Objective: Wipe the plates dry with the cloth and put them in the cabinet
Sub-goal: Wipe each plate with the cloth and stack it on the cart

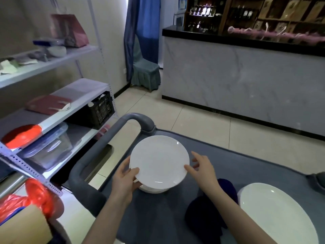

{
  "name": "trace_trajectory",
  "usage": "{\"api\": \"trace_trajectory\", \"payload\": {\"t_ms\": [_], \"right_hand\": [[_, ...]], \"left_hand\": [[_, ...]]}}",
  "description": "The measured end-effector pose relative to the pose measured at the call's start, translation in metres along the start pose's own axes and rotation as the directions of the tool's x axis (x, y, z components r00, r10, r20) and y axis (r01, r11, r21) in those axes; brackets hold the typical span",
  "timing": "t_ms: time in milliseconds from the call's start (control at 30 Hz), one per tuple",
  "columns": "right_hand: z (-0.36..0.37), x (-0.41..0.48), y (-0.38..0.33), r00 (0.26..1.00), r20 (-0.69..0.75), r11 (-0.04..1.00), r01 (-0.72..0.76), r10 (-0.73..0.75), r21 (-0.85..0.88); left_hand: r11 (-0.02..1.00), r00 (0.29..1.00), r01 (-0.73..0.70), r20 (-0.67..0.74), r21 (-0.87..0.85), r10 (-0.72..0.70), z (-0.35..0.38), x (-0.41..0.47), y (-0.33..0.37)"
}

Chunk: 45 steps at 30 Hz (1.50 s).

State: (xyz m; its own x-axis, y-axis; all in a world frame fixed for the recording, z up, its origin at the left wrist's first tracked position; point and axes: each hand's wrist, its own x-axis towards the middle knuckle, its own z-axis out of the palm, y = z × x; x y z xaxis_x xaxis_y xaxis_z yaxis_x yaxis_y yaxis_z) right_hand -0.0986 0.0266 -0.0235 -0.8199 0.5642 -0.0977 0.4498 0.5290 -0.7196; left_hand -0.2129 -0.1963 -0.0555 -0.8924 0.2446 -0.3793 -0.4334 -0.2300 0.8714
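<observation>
White plates (159,158), navy cloth (202,217), grey cart (158,217), marbled counter (246,76)

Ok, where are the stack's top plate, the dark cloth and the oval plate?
top plate (159,158): head view, centre of its face.
dark cloth (200,219): head view, its near left fold.
oval plate (276,213): head view, its bare middle.

Left hand (125,180) curls in a grip; right hand (202,170) has fingers spread.

The person's left hand (124,180) and right hand (202,170) are bare; both forearms (233,213) are bare too, as far as they show.
</observation>
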Motion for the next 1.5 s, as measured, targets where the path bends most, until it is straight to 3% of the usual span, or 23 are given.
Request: {"api": "trace_trajectory", "payload": {"t_ms": [233, 400, 800, 1200, 1300, 1400, 1500], "right_hand": [[0.044, 0.012, 0.0, 0.984, -0.051, 0.938, -0.149, 0.173, 0.313], [0.06, 0.019, 0.007, 0.961, -0.073, 0.87, -0.208, 0.267, 0.447], [0.079, 0.024, 0.022, 0.941, -0.026, 0.857, -0.295, 0.336, 0.422], [0.072, 0.024, 0.023, 0.961, -0.005, 0.899, -0.257, 0.277, 0.355], [0.055, 0.022, 0.028, 0.965, -0.043, 0.909, -0.23, 0.261, 0.348], [0.028, 0.011, 0.039, 0.959, -0.117, 0.907, -0.199, 0.258, 0.371], [-0.01, -0.011, 0.062, 0.943, -0.202, 0.917, -0.183, 0.265, 0.354]], "left_hand": [[0.995, 0.999, -0.039, 0.006, 0.088, 0.039, -0.014, 0.02, -0.01], [0.88, 0.981, -0.178, 0.004, 0.44, 0.196, -0.018, 0.034, -0.014], [0.744, 0.967, -0.176, -0.029, 0.645, 0.254, -0.027, 0.053, -0.044], [0.657, 0.958, -0.138, -0.069, 0.741, 0.279, -0.022, 0.051, -0.043], [0.607, 0.923, -0.165, -0.094, 0.777, 0.372, -0.007, 0.044, -0.037], [0.582, 0.881, -0.327, 0.018, 0.744, 0.473, 0.023, 0.028, -0.034], [0.597, 0.888, -0.428, 0.193, 0.678, 0.418, 0.068, 0.006, -0.042]]}}
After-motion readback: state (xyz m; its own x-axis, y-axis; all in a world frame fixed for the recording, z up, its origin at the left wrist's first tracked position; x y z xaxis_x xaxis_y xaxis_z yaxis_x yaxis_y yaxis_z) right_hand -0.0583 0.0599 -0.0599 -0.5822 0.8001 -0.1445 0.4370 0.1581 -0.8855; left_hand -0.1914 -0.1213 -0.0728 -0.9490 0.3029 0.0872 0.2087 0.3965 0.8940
